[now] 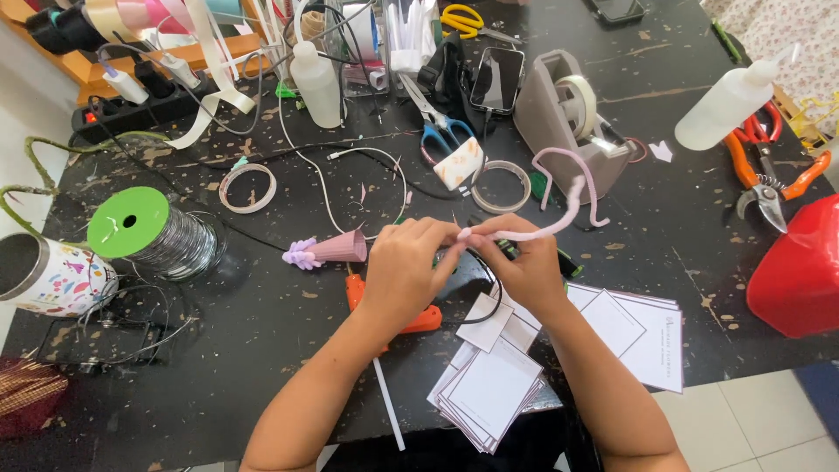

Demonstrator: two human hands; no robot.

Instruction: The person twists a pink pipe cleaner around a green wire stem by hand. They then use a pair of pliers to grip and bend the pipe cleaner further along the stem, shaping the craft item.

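Over the middle of a black, paint-flecked surface (262, 332), seen from the head camera, two bare hands meet around a pink pipe cleaner (559, 214). On the left hand (404, 267) the fingers are curled closed, their tips pinching the near end of the pipe cleaner. On the right hand (524, 262) the fingers are likewise closed around the same stem just beside the left fingertips, so both hands touch it and each other. From the grip the pipe cleaner runs up and to the right, then loops over in front of a grey tape dispenser (564, 118).

Under the hands lies an orange glue gun (411, 316), partly hidden, and just left of the left hand a small pink cone with a lilac ruffled tip (330, 250) lies on its side. Near the right wrist a fanned stack of white cards (524, 367) rests at the edge of the surface.

Farther left stands a spool of silver wire with a green cap (149, 232), and beside it a printed tin can (48, 275). Behind the hands are two flat tape rings (247, 188), blue-handled scissors (441, 131), a phone (498, 79) and a white squeeze bottle (316, 83). At the right sit another squeeze bottle (730, 105), orange pruning shears (769, 175) and a red container (800, 271).
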